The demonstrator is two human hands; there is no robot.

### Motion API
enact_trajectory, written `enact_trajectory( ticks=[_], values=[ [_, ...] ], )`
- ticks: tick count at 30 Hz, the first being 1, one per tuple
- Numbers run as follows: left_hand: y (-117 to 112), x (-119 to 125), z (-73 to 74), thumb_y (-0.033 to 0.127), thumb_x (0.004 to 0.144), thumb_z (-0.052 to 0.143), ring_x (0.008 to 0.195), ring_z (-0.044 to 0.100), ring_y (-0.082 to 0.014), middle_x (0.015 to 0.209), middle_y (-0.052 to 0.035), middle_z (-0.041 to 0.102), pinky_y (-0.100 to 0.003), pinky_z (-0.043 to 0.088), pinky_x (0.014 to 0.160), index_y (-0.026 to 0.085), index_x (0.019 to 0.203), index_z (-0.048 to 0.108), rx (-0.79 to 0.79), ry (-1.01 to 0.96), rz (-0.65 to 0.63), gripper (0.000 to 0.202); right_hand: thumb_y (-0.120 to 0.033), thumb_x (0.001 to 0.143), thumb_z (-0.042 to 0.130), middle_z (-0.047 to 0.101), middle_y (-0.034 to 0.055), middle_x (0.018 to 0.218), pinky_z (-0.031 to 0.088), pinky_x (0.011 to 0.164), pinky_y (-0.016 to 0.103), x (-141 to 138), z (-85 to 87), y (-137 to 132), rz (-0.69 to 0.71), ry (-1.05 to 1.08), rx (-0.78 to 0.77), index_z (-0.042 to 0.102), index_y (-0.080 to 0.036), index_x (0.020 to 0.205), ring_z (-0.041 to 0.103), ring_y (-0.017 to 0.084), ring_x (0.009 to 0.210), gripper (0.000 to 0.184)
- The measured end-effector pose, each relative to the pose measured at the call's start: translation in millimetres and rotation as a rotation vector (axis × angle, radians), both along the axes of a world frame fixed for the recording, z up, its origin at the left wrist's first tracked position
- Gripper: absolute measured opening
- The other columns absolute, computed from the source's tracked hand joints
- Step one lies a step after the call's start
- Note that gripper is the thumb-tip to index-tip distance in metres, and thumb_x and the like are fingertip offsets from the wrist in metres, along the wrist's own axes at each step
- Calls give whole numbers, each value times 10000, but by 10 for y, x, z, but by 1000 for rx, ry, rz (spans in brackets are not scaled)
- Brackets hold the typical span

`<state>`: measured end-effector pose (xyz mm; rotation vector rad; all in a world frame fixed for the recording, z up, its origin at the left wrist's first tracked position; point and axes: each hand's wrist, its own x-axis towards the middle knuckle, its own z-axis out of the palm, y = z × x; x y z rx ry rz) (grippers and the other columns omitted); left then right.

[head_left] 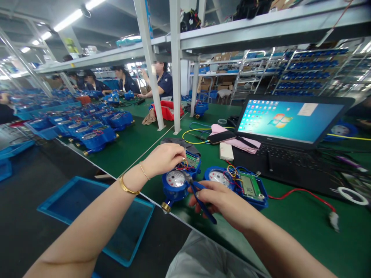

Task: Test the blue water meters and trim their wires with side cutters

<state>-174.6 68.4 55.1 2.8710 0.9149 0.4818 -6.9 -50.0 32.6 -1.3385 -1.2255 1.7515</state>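
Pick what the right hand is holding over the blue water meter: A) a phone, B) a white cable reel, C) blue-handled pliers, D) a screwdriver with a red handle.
C: the right hand grips blue-handled pliers, their tip at the water meter.

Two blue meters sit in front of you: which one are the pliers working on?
The left meter, under the left hand. The pliers in the right hand point into its wires; the right meter lies untouched.
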Motion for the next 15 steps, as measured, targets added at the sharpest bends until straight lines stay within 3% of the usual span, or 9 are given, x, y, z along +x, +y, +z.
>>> enact_trajectory(
  ticks=[15],
  values=[
    [-10,-11,-25,157,850,509,744,568,-153,789,-22,637,-264,413,697,164,794,614,-12,-40,-6,119,-371,532,502,570,22,710,369,511,225,-65,-29,80,-33,-54,-5,526,-164,813,518,137,620,349]
  ],
)
